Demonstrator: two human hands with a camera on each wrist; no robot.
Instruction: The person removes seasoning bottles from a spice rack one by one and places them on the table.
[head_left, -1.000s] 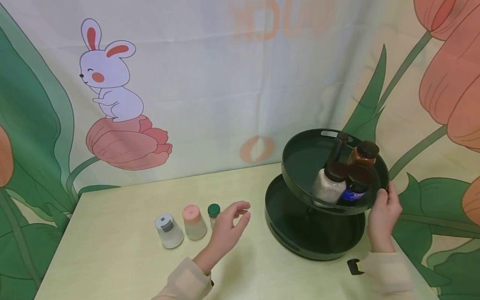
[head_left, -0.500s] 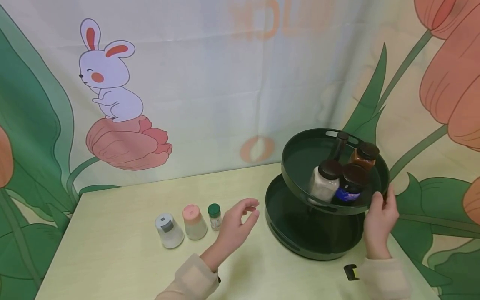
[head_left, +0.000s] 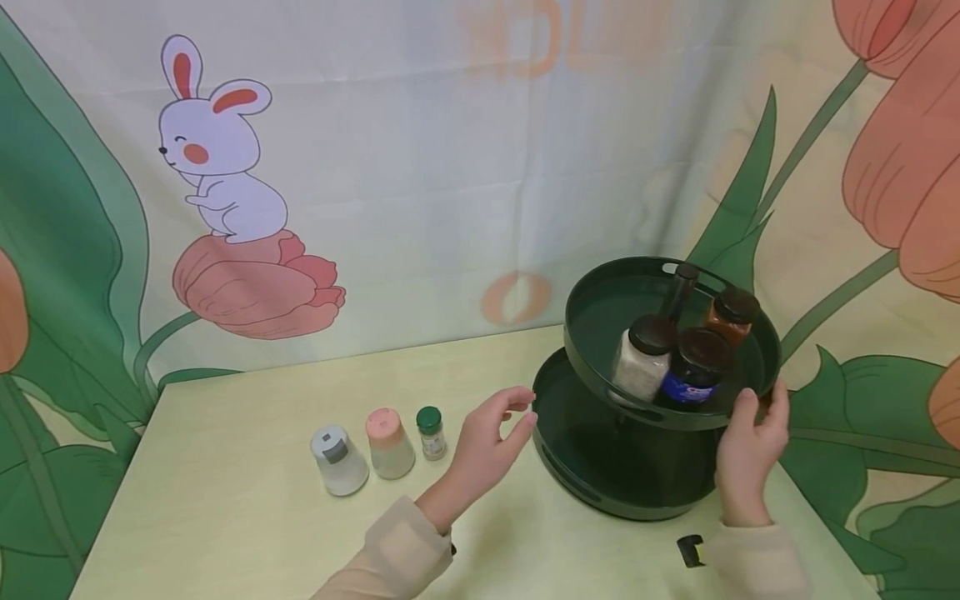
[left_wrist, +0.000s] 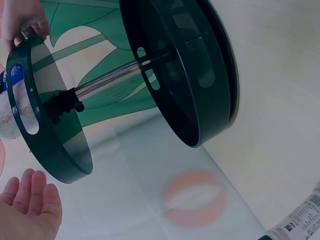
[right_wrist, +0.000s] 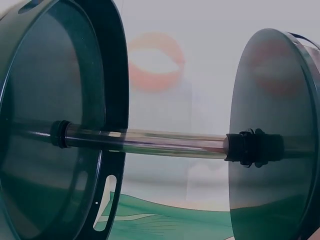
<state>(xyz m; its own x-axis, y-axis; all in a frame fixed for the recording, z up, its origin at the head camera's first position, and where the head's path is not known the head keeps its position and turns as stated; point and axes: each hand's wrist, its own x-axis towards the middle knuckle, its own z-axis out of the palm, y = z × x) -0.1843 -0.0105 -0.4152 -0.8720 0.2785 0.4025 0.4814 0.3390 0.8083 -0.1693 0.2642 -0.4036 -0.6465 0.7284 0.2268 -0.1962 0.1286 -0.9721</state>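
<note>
Behind everything I see a printed cloth backdrop [head_left: 450, 167] with a cartoon rabbit [head_left: 217, 150] sitting on a pink flower, big green leaves and orange tulips, and in front of it a pale yellow-green table [head_left: 225, 517]. On the right part of the table stands a dark green two-tier rack [head_left: 600, 467]: a round lower tray on the tabletop and an upper tray [head_left: 600, 317] carried on a metal centre post, which both wrist views show plainly. My right hand [head_left: 746, 454] is at the near right rim of the upper tray, thumb on the outside and fingers curled over the edge, so I read it as gripping the rim. On that upper tray, toward its right half, four containers stand close together: a jar of white powder with a dark lid [head_left: 641, 358], a dark jar with a blue label [head_left: 693, 371], a brown-filled jar [head_left: 727, 312] and a slim dark bottle [head_left: 681, 287] at the back. My left hand [head_left: 491, 437] hovers above the table just left of the lower tray, fingers loosely bent and apart, holding nothing. Left of it three small containers stand in a row on the table: a green-capped spice bottle [head_left: 431, 433] nearest the hand, a pink-topped shaker [head_left: 388, 443], and a clear shaker with a grey top [head_left: 337, 460].
</note>
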